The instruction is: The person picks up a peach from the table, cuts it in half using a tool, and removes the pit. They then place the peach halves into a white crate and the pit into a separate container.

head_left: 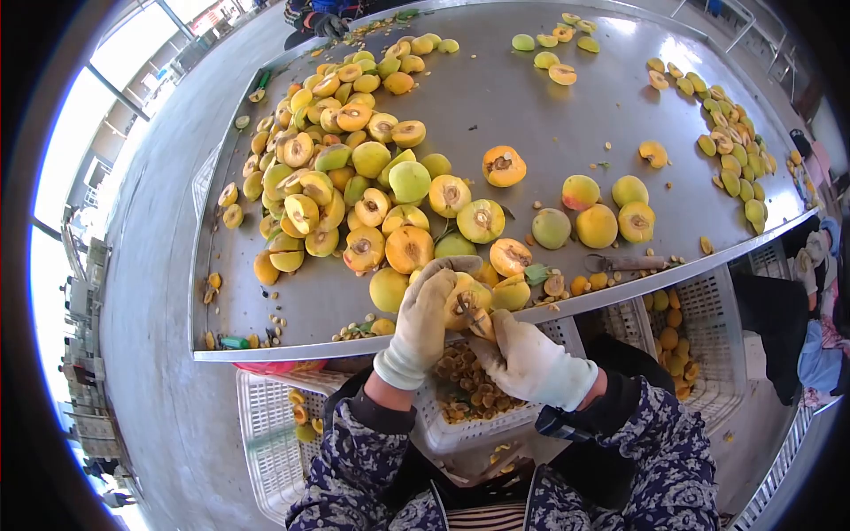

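Note:
In both gloved hands, over the table's front edge, is a yellow peach half with its cut face toward me. My left hand is closed around its left side. My right hand grips a short pitting tool, whose dark metal tip lies against the middle of the cut face. Just beyond the hands sit more peach halves, some with stones in them. Below them, a white plastic crate holds brown stones and scraps.
Heaped peach halves cover the left of the metal table; another pile lies at right. A second pitting tool rests near the front edge. Crates of fruit stand at right. At the far edge is another person's gloved hand.

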Demonstrator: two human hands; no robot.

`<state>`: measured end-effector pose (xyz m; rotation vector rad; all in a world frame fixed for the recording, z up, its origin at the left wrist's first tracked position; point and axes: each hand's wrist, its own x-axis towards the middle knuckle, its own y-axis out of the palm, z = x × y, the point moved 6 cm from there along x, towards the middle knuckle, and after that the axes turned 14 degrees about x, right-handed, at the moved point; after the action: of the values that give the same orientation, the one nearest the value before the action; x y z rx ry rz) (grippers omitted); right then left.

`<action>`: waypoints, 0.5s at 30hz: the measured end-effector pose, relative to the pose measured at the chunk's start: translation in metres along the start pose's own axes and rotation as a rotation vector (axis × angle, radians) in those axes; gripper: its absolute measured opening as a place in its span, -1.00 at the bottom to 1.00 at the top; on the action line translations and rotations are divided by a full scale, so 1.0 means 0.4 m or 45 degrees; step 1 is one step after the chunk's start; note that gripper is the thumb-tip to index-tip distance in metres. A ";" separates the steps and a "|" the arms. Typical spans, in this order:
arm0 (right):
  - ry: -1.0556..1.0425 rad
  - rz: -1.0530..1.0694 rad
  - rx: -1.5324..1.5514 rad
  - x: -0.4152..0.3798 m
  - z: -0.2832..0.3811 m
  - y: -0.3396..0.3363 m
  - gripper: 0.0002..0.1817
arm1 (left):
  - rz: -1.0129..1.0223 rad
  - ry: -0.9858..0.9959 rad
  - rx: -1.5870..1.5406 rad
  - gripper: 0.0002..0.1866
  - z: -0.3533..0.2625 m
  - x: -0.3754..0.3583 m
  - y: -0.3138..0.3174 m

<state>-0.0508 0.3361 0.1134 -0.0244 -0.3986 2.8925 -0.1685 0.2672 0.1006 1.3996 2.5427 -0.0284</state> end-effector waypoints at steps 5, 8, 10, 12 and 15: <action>0.288 -0.041 0.565 0.010 0.024 -0.020 -0.68 | -0.145 0.208 0.149 -0.58 -0.030 -0.012 0.014; 0.438 -0.038 0.720 0.006 0.016 -0.024 -0.68 | -0.459 1.115 1.080 -0.49 -0.087 -0.075 0.051; -0.091 -0.169 0.064 0.005 -0.010 -0.027 -0.66 | -0.392 1.037 1.130 -0.49 -0.080 -0.067 0.045; -0.045 -0.122 0.080 0.005 -0.036 -0.018 -0.65 | -0.199 0.809 1.116 -0.50 -0.075 -0.047 0.030; 0.367 0.107 0.524 0.011 -0.005 -0.039 -0.63 | -0.003 0.396 0.518 -0.56 -0.055 -0.029 0.010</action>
<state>-0.0518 0.3523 0.1156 -0.3915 0.2541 2.9298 -0.1634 0.2627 0.1248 1.6554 2.9133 -0.3756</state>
